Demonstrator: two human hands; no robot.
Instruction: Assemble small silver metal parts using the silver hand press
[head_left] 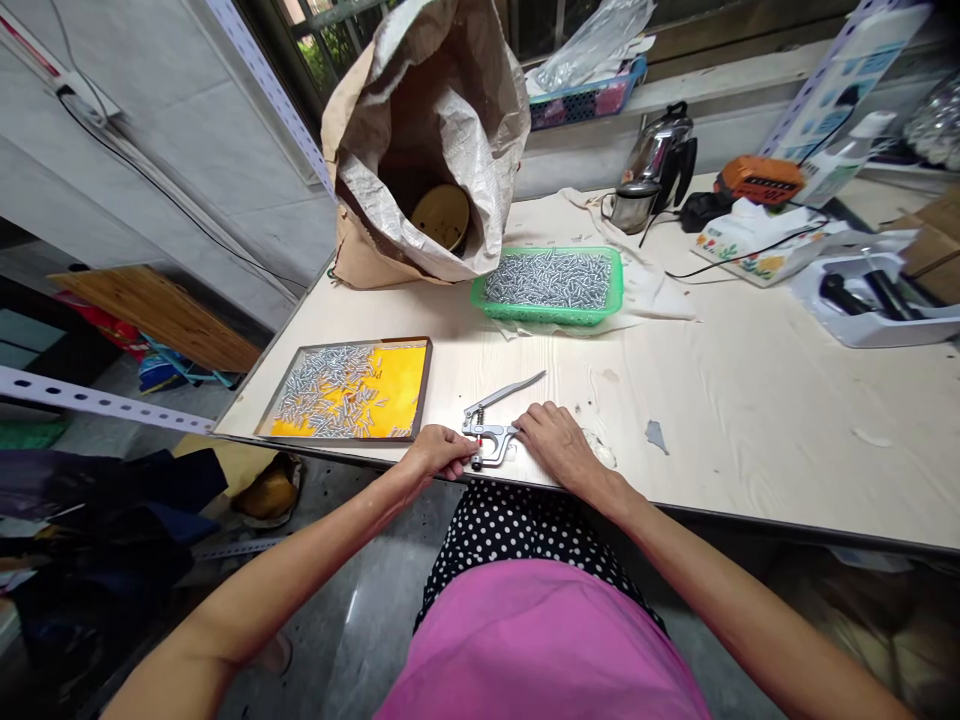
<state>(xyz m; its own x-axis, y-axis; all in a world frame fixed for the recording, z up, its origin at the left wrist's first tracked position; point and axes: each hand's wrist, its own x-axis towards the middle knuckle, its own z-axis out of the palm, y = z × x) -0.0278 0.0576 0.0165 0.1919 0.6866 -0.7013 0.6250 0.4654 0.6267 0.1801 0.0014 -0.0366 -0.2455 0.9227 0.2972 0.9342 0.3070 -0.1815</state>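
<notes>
A pair of grey metal snap fastener pliers lies at the table's front edge, its handles spread apart and a spring between them. My right hand is closed around the lower handle, its fingers resting on the table. At the jaw end my left hand is closed in a pinch; what its fingertips hold is too small to make out. A bit of red shows in the jaw beside them. Left of the pliers stands a shallow tray with small silvery metal pins on a yellow sheet.
A green basket full of similar metal pieces stands behind the pliers. Beside it a large open paper sack holds a round container. Further right are a kettle, a metal cup, an orange battery pack and a white tray.
</notes>
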